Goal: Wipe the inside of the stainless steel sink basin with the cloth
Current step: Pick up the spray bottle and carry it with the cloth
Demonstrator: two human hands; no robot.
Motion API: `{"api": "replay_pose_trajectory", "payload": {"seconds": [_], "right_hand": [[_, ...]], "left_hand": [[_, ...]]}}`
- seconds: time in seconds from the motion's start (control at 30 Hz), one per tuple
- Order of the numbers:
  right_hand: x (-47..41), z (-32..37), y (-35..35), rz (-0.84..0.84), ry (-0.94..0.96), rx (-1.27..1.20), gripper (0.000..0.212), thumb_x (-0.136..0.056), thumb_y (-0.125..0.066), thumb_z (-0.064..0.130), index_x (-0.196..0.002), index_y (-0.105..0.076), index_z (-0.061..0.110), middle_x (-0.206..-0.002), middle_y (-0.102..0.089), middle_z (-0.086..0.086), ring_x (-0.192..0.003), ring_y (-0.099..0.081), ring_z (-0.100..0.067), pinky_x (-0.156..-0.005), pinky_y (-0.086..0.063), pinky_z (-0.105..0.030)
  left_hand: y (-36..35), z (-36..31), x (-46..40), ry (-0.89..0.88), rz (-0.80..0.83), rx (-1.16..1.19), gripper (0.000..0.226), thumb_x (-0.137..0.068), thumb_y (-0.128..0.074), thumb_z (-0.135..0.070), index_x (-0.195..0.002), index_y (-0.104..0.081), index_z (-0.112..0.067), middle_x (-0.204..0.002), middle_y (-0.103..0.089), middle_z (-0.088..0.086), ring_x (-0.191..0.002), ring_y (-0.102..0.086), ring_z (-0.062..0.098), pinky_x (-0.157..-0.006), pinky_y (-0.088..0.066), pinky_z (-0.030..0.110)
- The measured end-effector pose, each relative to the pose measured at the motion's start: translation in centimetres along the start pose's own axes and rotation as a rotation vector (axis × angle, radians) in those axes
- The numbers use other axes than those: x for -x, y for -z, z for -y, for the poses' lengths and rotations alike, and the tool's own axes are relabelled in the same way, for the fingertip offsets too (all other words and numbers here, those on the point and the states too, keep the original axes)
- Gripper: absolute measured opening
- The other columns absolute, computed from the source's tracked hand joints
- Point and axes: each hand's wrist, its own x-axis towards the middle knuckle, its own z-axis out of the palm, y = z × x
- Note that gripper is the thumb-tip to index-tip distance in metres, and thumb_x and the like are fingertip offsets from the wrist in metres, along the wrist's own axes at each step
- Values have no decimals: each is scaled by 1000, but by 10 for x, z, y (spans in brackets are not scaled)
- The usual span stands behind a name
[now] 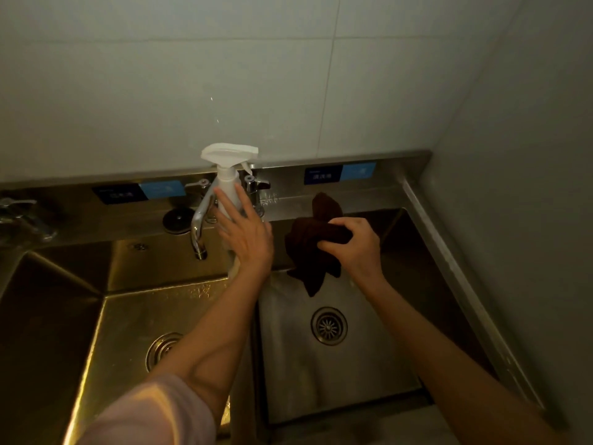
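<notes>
Pale grey wall tiles (224, 75) rise behind a double stainless steel sink, dimly lit, with a chrome tap (200, 220) on the back ledge above the left basin (134, 303). The right-hand stainless steel basin (378, 358), with its round slotted drain (329, 326), is the better lit of the two and looks like the one to be wiped. Above its back wall the right hand (353, 245) has its fingers curled tight round a bunched dark brown cloth (313, 248), whose loose ends hang down towards the basin floor without clearly touching it. The left hand (245, 232) lies flat, fingers straight and spread, against a white plastic trigger spray bottle (229, 178) standing on the ledge between the basins; whether it is steadying the bottle or merely near it is hard to tell in this light.

The cloth looks soft, light and limp, so it should fold to the basin's corners and creases. Held as a wad in the palm, as here, it can be pressed flat; a loose edge grip would let it trail and bunch.
</notes>
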Motion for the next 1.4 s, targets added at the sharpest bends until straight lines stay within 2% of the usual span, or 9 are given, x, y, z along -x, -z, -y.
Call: {"api": "replay_pose_trajectory", "payload": {"seconds": [0.1,0.23,0.3,0.4,0.6,0.77,0.93,1.23,1.4], "right_hand": [[7,-3,1,-23,-14,11,36,-69,-80,23,-100,-64,29,-108,-52,6,-98,-53,-7,-73,-38,-9],[12,-8,10,-55,-12,27,36,-68,-81,22,-99,-64,29,-108,-52,6,-98,-53,-6,-73,-39,-8],[13,-9,13,-60,-10,41,36,-68,-81,23,-98,-63,30,-107,-52,7,-96,-52,-3,-71,-36,-6],[15,-11,14,-68,-9,67,36,-68,-81,24,-98,-63,32,-107,-52,8,-94,-51,-1,-70,-35,-5],[19,-15,10,-42,-18,69,37,-68,-81,23,-99,-63,33,-108,-51,9,-95,-51,-1,-70,-36,-6],[20,-15,6,-32,-24,69,38,-67,-81,22,-99,-63,33,-107,-50,9,-90,-49,4,-68,-36,-6],[18,-13,5,-35,-16,67,39,-67,-81,23,-101,-65,30,-106,-50,10,-92,-50,3,-71,-37,-6],[21,-17,10,-42,-8,47,38,-68,-81,22,-102,-65,28,-110,-51,6,-99,-53,-6,-79,-44,-12],[27,-26,25,-44,6,29,38,-68,-81,22,-101,-64,28,-110,-51,6,-99,-53,-6,-83,-47,-17]], "left_hand": [[-7,13,-11,-53,-41,32,96,-87,-65,-30,-152,5,-22,-157,1,26,-139,-20,45,-106,-33,58],[-16,32,-21,-172,-128,71,95,-88,-65,-17,-147,8,-33,-157,1,20,-138,-25,43,-109,-28,57],[-17,34,-23,-207,-186,98,95,-86,-67,-12,-148,1,-33,-154,2,16,-137,-27,43,-108,-28,56],[-17,31,-25,-220,-259,125,93,-83,-68,-4,-148,-7,-31,-152,-9,20,-135,-31,43,-105,-33,53],[-16,26,-26,-158,-189,102,89,-88,-63,-6,-147,-4,-37,-150,-25,27,-131,-35,42,-99,-42,52],[-18,24,-27,-149,-212,110,82,-90,-59,-8,-146,-6,-36,-148,-29,29,-129,-38,42,-101,-40,52],[-20,22,-28,-169,-189,213,83,-88,-60,0,-150,-14,-29,-151,-21,27,-134,-31,40,-103,-41,54],[-10,8,-1,-267,-108,305,94,-81,-67,-3,-145,-8,-40,-150,-22,21,-135,-30,36,-102,-42,52],[2,-11,25,-347,-133,384,98,-75,-71,-2,-148,-16,-36,-147,-24,17,-130,-35,32,-98,-41,40]]}}
